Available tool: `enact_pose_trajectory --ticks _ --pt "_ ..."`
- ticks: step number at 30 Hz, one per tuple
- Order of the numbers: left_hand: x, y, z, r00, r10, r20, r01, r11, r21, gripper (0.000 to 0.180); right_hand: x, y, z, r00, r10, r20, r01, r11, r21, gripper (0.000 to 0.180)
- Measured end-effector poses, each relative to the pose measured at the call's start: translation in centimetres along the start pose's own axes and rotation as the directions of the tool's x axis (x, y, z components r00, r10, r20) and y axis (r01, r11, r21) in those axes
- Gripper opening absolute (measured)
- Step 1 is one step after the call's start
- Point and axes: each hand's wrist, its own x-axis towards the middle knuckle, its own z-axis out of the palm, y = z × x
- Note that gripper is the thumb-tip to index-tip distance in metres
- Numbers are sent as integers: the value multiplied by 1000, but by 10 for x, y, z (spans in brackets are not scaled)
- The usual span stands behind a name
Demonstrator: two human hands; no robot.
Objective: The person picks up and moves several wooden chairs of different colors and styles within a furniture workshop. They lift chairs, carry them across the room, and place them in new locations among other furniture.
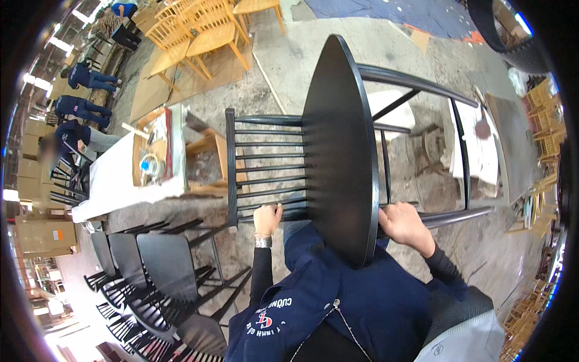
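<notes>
A black wooden chair [341, 151] is held on its side before me, its spindled backrest [268, 163] pointing left and its legs [464, 163] pointing right. My left hand [268, 219] is wrapped around the nearest post of the backrest, close to the top rail [231, 169]. My right hand [407, 226] is closed on the chair near the seat's edge, where a leg begins; its fingertips are partly hidden. The solid seat faces up and left, with its near end close to my jacket.
Several black chairs [166, 265] are stacked at the lower left. A white-covered worktable [114, 175] with tape on it stands at the left. Natural wood chairs [205, 36] stand on cardboard farther back. Several people [87, 108] are at the far left. White cloth [476, 145] lies beyond the legs.
</notes>
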Motion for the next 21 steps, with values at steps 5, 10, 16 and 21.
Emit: enact_pose_trajectory --ticks 5,10,16,21 --pt "158 -46 13 999 -34 10 34 999 -37 39 146 4 -34 997 64 -37 -65 997 -40 38" --pt "344 -95 -10 992 109 71 -107 994 -32 42 280 1 -71 900 -282 -333 143 911 -386 13" --pt "526 -87 -40 962 244 121 -228 964 -134 34 400 3 -160 896 387 -217 -380 922 75 48" --pt "686 -75 -24 944 294 149 -278 953 -120 32 522 64 -199 833 502 -233 -503 862 58 47"
